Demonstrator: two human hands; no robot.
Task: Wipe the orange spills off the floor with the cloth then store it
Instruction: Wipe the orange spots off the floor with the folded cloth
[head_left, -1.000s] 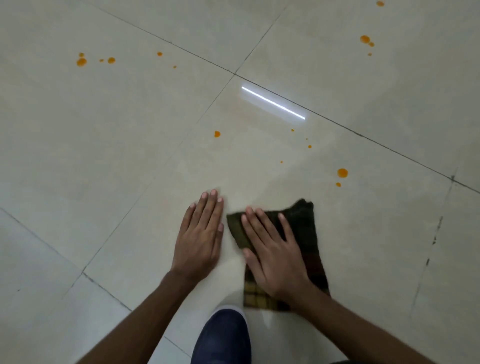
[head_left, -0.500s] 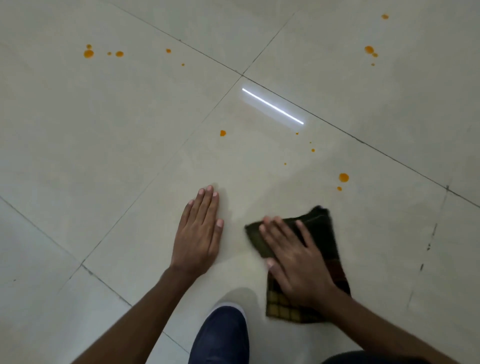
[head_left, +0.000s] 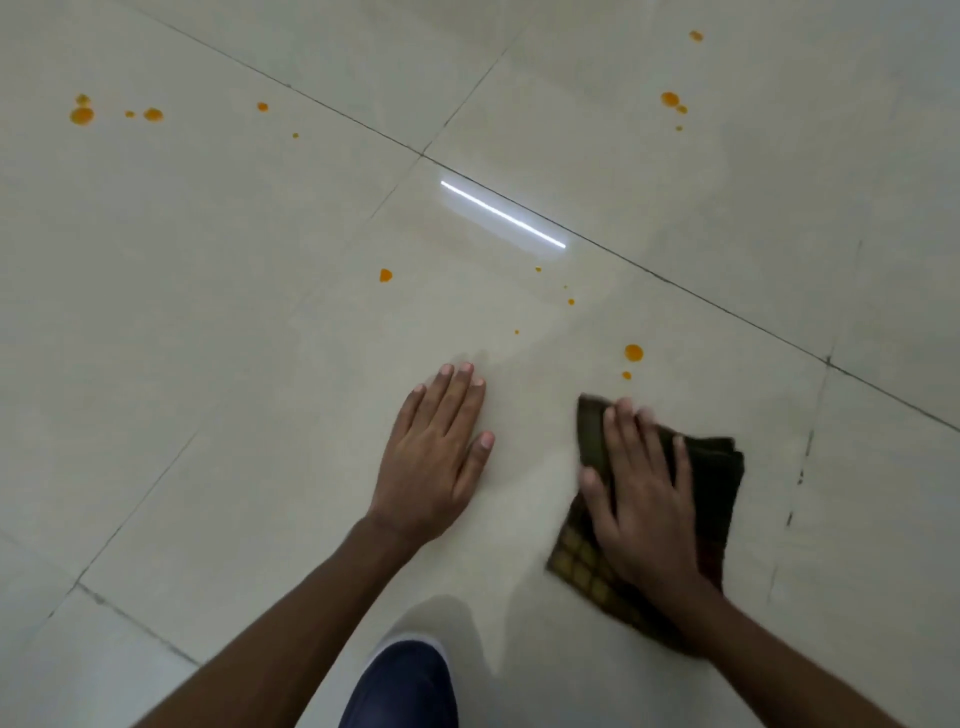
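Note:
A dark checked cloth (head_left: 714, 483), folded, lies flat on the pale tiled floor (head_left: 218, 338). My right hand (head_left: 641, 493) presses down on it with the fingers spread. My left hand (head_left: 434, 457) rests flat on the bare tile to the cloth's left, holding nothing. An orange spill drop (head_left: 633, 353) with a smaller drop under it sits just beyond the cloth's far corner. Another drop (head_left: 385, 275) lies ahead of my left hand. More orange drops (head_left: 82, 115) are scattered at the far left, and others (head_left: 670, 98) at the far right.
A dark blue shoe tip (head_left: 402, 686) shows at the bottom centre between my arms. Dark grout lines (head_left: 675, 283) cross the floor diagonally. A bright strip of reflected light (head_left: 501, 214) lies on the tile ahead.
My right hand has slid the cloth to the right across the tile, away from my left hand. My left hand has stayed flat in place.

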